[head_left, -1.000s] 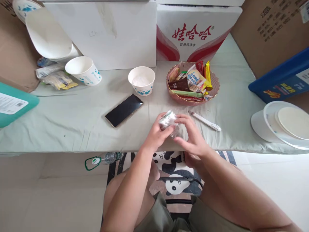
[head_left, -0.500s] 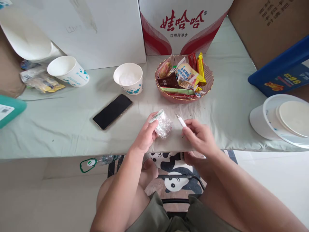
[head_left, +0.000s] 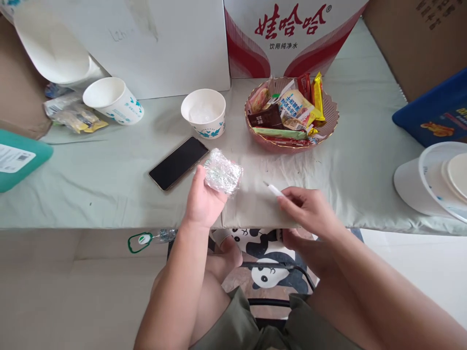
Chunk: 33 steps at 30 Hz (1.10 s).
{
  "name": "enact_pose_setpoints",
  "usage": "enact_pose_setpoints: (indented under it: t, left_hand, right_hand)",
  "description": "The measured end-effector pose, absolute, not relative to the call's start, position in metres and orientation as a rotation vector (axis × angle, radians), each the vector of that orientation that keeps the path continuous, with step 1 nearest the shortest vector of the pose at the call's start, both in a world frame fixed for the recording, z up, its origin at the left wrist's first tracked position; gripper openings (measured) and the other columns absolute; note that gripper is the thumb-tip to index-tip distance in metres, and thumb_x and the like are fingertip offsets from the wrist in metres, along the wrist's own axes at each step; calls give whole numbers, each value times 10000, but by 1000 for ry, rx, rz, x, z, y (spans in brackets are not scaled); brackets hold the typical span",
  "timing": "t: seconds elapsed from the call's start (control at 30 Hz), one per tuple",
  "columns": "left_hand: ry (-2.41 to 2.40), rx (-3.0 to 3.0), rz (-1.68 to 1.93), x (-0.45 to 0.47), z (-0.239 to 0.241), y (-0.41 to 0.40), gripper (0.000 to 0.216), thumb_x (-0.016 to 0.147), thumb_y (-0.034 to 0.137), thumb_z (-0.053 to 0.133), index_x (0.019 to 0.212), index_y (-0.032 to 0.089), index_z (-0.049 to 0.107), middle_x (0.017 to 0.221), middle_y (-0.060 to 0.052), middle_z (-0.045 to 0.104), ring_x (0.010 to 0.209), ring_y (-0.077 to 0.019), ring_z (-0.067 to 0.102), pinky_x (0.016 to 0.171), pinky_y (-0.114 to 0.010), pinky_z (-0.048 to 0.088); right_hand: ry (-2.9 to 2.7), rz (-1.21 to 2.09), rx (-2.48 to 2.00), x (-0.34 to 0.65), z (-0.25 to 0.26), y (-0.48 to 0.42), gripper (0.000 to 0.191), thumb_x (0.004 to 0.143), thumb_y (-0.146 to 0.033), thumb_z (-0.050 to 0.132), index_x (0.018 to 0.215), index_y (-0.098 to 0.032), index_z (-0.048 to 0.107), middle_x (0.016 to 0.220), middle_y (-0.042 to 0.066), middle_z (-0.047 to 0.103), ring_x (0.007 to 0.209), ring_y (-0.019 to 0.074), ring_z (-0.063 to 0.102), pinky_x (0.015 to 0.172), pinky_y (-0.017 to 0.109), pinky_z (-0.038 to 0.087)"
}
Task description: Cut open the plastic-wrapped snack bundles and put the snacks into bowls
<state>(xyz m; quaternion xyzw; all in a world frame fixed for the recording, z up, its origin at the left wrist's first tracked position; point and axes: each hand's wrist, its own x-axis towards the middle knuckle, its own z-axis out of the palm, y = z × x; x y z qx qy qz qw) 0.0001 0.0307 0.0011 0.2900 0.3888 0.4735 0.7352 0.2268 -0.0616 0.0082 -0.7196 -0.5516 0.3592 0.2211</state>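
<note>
My left hand (head_left: pixel 205 206) is turned palm up, its thumb against the left edge of a small square bundle in shiny clear plastic wrap (head_left: pixel 223 172). What lies inside the wrap is hard to make out. My right hand (head_left: pixel 308 209) grips a slim white craft knife (head_left: pixel 274 188), its thin metal tip pointing up and left towards the bundle. Knife and bundle are apart. A black phone (head_left: pixel 178 163) lies flat just left of the bundle. Behind it stands a white paper cup (head_left: pixel 204 114) holding something pale.
A pink bowl (head_left: pixel 292 144) of wrapped snacks stands beyond my right hand. Another paper cup (head_left: pixel 113 102) and packets (head_left: pixel 76 116) are at the left. A white bin (head_left: pixel 416 189) and a blue box (head_left: pixel 430 112) stand right. Boxes (head_left: pixel 175 43) line the table's back.
My left hand has moved left and turned palm up, bringing the wrapped bundle away from the craft knife. The right hand keeps hold of the knife. The whole view has shifted slightly.
</note>
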Motion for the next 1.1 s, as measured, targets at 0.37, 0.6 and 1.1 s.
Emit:
enact_pose_setpoints:
  t: [0.37,0.6,1.1]
  left_hand:
    - [728,510,688,18,-2,14,495,781,266,753,1268,309,679,1141,-36,730,923,-180,698,787,-308,598]
    - [657,599,523,21,-6,10,624,786,476,893,1337,285,671,932,-1,684,757,-118,646,669,-223,534]
    - [514,562,418,-1,-4,13,455,748,277,852,1192,264,755,946,-8,746,749,-133,680,706,-251,575]
  right_hand:
    - [-1946,81,-1382,220,-10,-59,371,961,-425,695,1270,-222,663,1206,150,709,1101,307,701,927,476,597]
    - [-1694,353,-1282,209,2,-58,97,999,-208,615,911,-241,643,876,22,709,820,163,689,744,322,571]
    - [-969,403,-1384,226,-2,-53,89,963,-327,632,968,-240,612,893,16,690,836,140,690,783,299,566]
